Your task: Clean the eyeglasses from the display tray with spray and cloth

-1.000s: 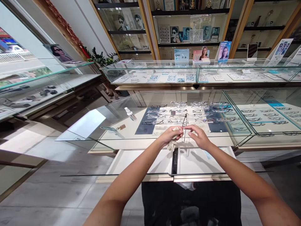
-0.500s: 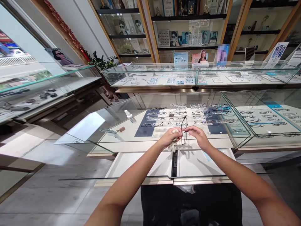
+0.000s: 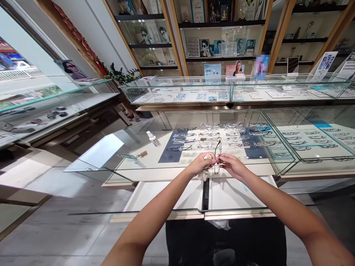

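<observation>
A pair of dark-rimmed eyeglasses [image 3: 217, 170] is held upright, seen nearly edge-on, above the front of the glass display case. My left hand [image 3: 200, 164] is closed, with its thumb and fingers on one side of the eyeglasses. A crumpled pale cloth [image 3: 204, 174] is bunched in the same hand and hangs below it. From the other side, the fingertips of my right hand [image 3: 232, 165] are pinched together at the middle of the eyeglasses. Exactly which part they grip is too small to tell.
Rows of eyeglasses [image 3: 181, 140] lie inside the display case [image 3: 133, 168]. A white spray bottle [image 3: 153, 139] and a brown tag [image 3: 142, 154] are to the left. Two white drawers [image 3: 177, 194] stand pulled out below my hands. More glass cases [image 3: 177, 85] stand behind.
My right hand's fingers, stretched out beside the eyeglasses before, have now closed on them. My left hand keeps its hold on the eyeglasses and cloth.
</observation>
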`<move>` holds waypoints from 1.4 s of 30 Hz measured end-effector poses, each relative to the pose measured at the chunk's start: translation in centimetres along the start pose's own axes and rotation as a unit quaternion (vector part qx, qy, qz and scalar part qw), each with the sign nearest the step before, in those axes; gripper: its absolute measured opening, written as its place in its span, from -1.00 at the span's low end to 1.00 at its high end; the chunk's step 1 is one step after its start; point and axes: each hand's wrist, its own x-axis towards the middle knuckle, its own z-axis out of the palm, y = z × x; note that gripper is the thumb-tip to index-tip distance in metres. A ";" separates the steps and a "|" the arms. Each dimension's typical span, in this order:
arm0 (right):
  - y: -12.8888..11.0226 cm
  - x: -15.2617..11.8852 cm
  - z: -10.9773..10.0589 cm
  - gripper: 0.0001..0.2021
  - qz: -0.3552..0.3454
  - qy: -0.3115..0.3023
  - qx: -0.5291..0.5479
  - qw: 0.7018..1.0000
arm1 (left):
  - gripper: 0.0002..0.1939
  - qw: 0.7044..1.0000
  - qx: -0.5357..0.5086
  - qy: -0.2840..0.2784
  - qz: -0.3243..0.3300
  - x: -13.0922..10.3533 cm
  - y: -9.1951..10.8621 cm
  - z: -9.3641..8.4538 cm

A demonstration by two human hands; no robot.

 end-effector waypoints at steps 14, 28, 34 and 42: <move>-1.0 0.6 -1.5 -0.56 -0.046 0.056 0.023 0.997 | -0.54 0.982 -0.079 0.164 0.040 0.8 0.0 -0.7; -0.4 0.5 -1.2 -0.60 -0.121 0.102 -0.044 0.986 | -0.52 0.954 -0.139 0.260 0.052 1.5 -0.6 -0.9; -0.7 0.4 -0.9 -0.62 -0.192 0.110 -0.100 0.970 | -0.55 0.956 -0.123 0.261 0.060 1.4 -0.8 -0.5; -3.8 -0.2 -2.6 -0.66 -0.302 0.157 -0.172 0.924 | -0.69 0.909 -0.092 0.374 0.157 1.4 1.4 -4.0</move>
